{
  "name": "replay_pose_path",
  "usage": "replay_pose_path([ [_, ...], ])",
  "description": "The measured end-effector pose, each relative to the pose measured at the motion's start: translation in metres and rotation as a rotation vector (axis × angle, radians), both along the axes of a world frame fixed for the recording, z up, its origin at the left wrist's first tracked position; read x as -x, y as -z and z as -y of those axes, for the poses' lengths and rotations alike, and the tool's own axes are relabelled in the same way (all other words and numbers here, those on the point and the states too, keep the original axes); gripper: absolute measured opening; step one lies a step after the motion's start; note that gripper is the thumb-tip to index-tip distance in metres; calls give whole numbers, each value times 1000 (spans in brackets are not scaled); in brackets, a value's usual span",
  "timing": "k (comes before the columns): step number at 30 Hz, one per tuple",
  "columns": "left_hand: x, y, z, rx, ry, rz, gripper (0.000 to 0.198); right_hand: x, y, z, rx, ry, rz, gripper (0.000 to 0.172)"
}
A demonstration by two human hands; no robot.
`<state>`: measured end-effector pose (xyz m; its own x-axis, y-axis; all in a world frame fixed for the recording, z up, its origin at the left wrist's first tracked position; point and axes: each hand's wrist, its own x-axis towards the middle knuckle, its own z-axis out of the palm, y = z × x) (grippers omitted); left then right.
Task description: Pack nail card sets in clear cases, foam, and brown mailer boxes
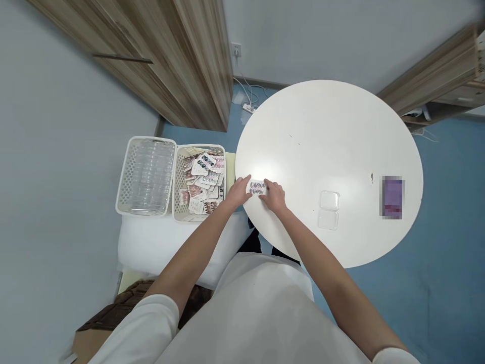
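Between my two hands is a small white card with two rows of purple-pink press-on nails (257,188), over the near-left part of the round white table (326,126). My left hand (239,192) grips the card's left edge with thumb and fingers. On its right edge, my right hand (274,196) holds it the same way. To the right, a clear plastic case (329,210) lies unfolded on the table, its two halves side by side.
Left of the table, a white basket (178,202) holds many nail cards. Beside it, another white basket (127,177) is filled with clear plastic cases. A blurred purple rectangular item (393,197) lies at the table's right. A power strip (249,108) with cables rests on the floor behind.
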<state>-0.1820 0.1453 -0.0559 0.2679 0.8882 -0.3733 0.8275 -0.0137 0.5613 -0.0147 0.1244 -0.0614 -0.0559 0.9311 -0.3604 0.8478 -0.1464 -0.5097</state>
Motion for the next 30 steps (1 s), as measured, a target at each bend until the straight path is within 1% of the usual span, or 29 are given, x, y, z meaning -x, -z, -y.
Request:
replay_pose_path([
  [5,1,3,1,19,7,50,61,8,2,-1,22,57,46,54],
  [7,0,4,3,17,-5,63,57,9,1,-1,41,64,51,52],
  [11,0,7,3,-5,-13,74,54,12,-2,-5,59,74,81,54],
  [16,0,3,-5,11,37,53,52,13,-7,-15,63,0,126,48],
  [21,0,-2,-14,9,85,35,49,12,-9,-24,78,-48,161,48],
  [23,0,-3,-16,8,94,35,48,12,-9,-24,68,-54,159,49],
  [27,1,-2,-14,-10,106,57,49,7,-6,-16,8,-55,117,57],
  [30,3,0,-6,-35,97,87,51,3,-1,-5,-66,-71,23,55],
])
